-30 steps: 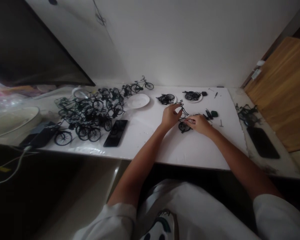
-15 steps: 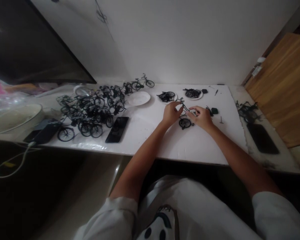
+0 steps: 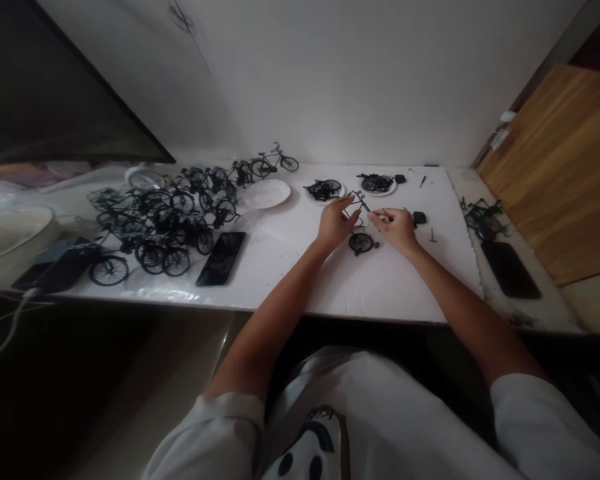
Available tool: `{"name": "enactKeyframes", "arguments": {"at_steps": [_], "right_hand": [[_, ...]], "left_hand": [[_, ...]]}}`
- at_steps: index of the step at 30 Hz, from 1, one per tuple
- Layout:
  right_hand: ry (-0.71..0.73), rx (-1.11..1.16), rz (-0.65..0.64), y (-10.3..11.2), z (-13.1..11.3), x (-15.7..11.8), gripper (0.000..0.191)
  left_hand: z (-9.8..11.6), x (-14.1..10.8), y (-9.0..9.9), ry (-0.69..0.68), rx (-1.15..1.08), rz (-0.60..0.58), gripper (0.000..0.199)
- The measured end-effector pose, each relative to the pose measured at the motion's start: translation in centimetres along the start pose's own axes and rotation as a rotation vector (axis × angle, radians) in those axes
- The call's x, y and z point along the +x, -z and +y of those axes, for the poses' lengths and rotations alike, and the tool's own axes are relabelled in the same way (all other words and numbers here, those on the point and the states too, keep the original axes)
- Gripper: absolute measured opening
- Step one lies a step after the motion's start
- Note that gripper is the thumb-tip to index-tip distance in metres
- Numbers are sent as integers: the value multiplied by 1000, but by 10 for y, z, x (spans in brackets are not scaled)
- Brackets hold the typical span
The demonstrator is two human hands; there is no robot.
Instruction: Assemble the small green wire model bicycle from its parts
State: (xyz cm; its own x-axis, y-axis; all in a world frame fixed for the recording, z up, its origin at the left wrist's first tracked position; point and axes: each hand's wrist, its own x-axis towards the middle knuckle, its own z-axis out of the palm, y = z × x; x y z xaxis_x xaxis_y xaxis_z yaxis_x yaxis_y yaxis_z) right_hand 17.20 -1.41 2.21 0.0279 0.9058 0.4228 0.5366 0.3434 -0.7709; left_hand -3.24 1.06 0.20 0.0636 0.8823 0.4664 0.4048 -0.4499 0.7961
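As hands (image 3: 336, 223) hold frame (image 3: 365, 205), plates (image 3: 390, 191) beyond, bicycles (image 3: 163, 225) left

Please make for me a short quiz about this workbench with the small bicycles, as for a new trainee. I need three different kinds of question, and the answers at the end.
1. True or false: the left hand is touching the phone beside the bicycle cluster.
2. Which is nearest to the right hand?
a) the wooden panel
b) the dark green block
c) the dark screen
3. How many white plates hold dark parts?

Key: 1. false; 2. b; 3. two
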Motion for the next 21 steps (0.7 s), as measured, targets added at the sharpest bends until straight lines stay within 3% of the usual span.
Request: {"name": "enactKeyframes", "arguments": {"at_steps": [4,9,13,21], "right_hand": [[-19,42,44,1,4,4,58],[-55,88,76,4,6,7,56],[-5,124,105,5,5,7,56],[22,194,119,4,4,6,71]], "left_hand": [[3,1,3,-22,13,45,41],[4,3,8,19,95,220,39],[4,5,8,102,13,329,54],[2,10,-1,362,-564,59,57]]}}
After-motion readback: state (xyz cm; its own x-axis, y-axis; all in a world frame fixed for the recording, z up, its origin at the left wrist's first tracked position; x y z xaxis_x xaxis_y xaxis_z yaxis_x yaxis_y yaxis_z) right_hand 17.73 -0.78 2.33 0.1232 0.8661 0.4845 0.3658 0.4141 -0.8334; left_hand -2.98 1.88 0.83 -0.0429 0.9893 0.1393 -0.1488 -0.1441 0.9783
